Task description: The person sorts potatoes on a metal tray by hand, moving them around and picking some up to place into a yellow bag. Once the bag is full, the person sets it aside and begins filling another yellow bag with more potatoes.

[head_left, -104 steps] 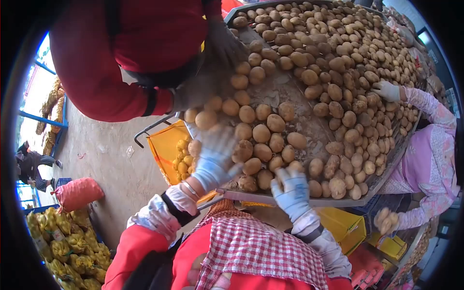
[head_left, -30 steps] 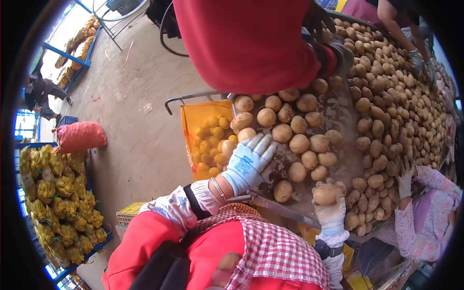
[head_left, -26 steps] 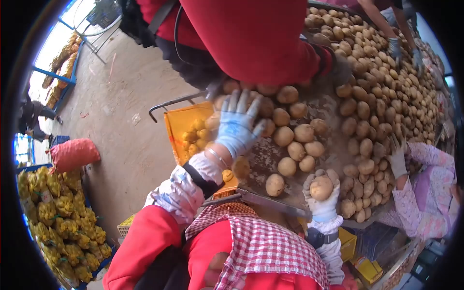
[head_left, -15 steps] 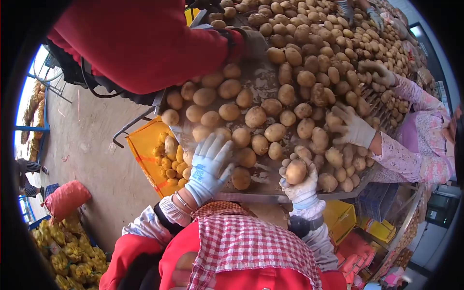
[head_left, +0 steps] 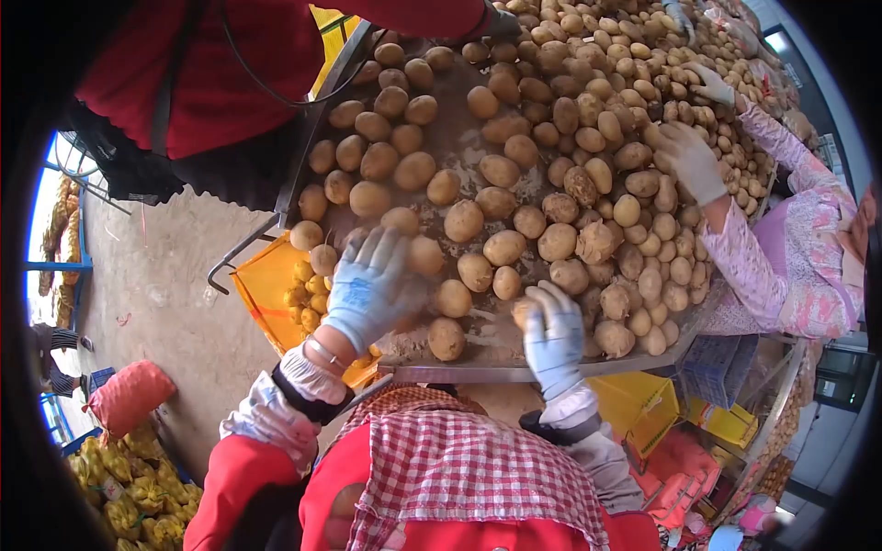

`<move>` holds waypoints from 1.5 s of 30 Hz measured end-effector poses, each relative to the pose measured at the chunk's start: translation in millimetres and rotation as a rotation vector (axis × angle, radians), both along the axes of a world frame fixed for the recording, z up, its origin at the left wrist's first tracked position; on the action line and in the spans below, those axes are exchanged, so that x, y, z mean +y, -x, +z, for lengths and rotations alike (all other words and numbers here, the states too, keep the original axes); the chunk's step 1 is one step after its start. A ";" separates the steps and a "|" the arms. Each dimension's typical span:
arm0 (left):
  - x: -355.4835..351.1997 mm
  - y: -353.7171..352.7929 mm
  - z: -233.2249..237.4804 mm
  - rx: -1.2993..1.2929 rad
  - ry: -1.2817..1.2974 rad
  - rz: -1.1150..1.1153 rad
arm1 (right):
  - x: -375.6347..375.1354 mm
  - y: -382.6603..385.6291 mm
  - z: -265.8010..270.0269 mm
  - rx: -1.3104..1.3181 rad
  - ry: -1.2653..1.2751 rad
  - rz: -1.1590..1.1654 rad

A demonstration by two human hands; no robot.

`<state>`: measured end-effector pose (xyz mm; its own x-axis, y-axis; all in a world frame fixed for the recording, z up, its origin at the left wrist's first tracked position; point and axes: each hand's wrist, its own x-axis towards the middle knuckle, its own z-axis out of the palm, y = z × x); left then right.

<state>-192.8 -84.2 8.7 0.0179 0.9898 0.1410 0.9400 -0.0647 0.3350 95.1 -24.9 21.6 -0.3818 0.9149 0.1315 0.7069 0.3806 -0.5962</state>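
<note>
Potatoes (head_left: pixel 464 220) were spread over the desk (head_left: pixel 478 375), loosely on its left side and densely packed toward the right and far end. The left hand (head_left: pixel 367 289), gloved and blurred, was held with its fingers extended over potatoes near the left edge; nothing was seen clasped in it. The right hand (head_left: pixel 554 340) was placed just inside the near metal edge, its fingers bent over a small potato (head_left: pixel 524 314), partly hidden; whether it was gripped or only touched could not be told.

Between the hands, a lone potato (head_left: pixel 446 339) was set close to the near edge, with a bare patch left beside it. A narrow bare strip was also left along the middle of the desk. The left corner was bordered by an orange-yellow bag (head_left: pixel 262 303) partly filled with potatoes, and beyond it open floor (head_left: pixel 211 285) was seen.

The far left edge was crowded by a red-clad co-worker (head_left: pixel 230 83). On the right, potatoes were reached over by a co-worker's gloved hand (head_left: pixel 691 165), well apart from the right hand.
</note>
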 end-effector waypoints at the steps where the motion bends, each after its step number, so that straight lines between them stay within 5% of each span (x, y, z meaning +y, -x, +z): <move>1: -6.9 7.9 4.0 0.001 0.093 0.023 | -6.5 5.9 -15.4 -0.202 -0.268 0.134; 5: 5.5 -4.9 18.0 -0.125 -0.204 0.086 | -34.7 55.6 -26.1 -0.097 0.092 0.409; 8: 22.3 -5.6 7.3 -0.004 -0.122 0.021 | -15.2 69.6 -19.1 0.008 -0.018 0.485; 10: 17.5 4.6 7.4 0.044 -0.050 -0.033 | 11.0 54.9 -6.0 -0.083 -0.328 0.135; 11: 9.6 10.8 9.7 0.044 -0.048 -0.029 | 29.4 43.6 2.7 -0.206 -0.277 -0.069; 13: -12.3 16.6 14.3 0.024 0.065 -0.060 | 28.1 20.4 -21.5 -0.434 -0.335 -0.087; 15: -11.3 19.3 26.4 -0.039 0.052 -0.090 | -1.6 24.7 -7.6 -0.596 0.053 0.142; 17: 7.5 23.9 37.3 -0.307 -0.002 0.019 | -1.2 15.5 -19.1 -0.457 -0.046 0.307; 19: 45.0 34.5 21.2 -0.025 -0.296 0.087 | 25.2 20.7 -1.9 -0.338 -0.222 0.072; 23: 74.1 33.7 -13.9 0.071 -0.241 0.234 | 75.6 32.6 0.2 -0.841 -0.199 0.020; 27: 23.9 19.6 11.9 0.058 0.054 -0.010 | 86.2 56.2 -1.3 -0.820 0.123 -0.090; 31: 32.5 26.5 18.2 -0.268 0.144 0.032 | 47.9 52.0 -3.3 -0.502 0.282 0.107; 32: 56.4 29.3 19.4 -0.196 -0.049 0.036 | 41.4 47.7 -5.6 -0.215 0.289 0.121; 33: 80.1 31.8 20.3 -0.122 -0.246 0.041 | 48.2 50.5 -4.5 -0.218 0.284 0.124; 35: 110.3 32.0 0.1 0.002 -0.253 0.111 | 71.9 60.0 3.2 0.647 0.482 -0.035; 37: 126.1 29.6 -18.6 0.071 -0.258 0.158 | 115.4 85.5 21.4 0.472 0.291 -0.116; 38: 122.2 23.6 -10.7 0.085 -0.162 0.118 | 140.6 94.4 21.8 0.216 -0.087 0.009; 39: 113.0 20.4 -7.2 0.086 -0.161 0.119 | 156.9 105.5 17.3 0.217 -0.085 0.010; 41: 89.4 16.9 -3.9 0.050 0.011 -0.034 | 176.3 123.6 8.1 -0.274 -0.020 0.036; 45: 35.3 20.3 -0.3 -0.035 0.033 -0.163 | 110.4 142.6 8.6 -0.414 0.045 0.219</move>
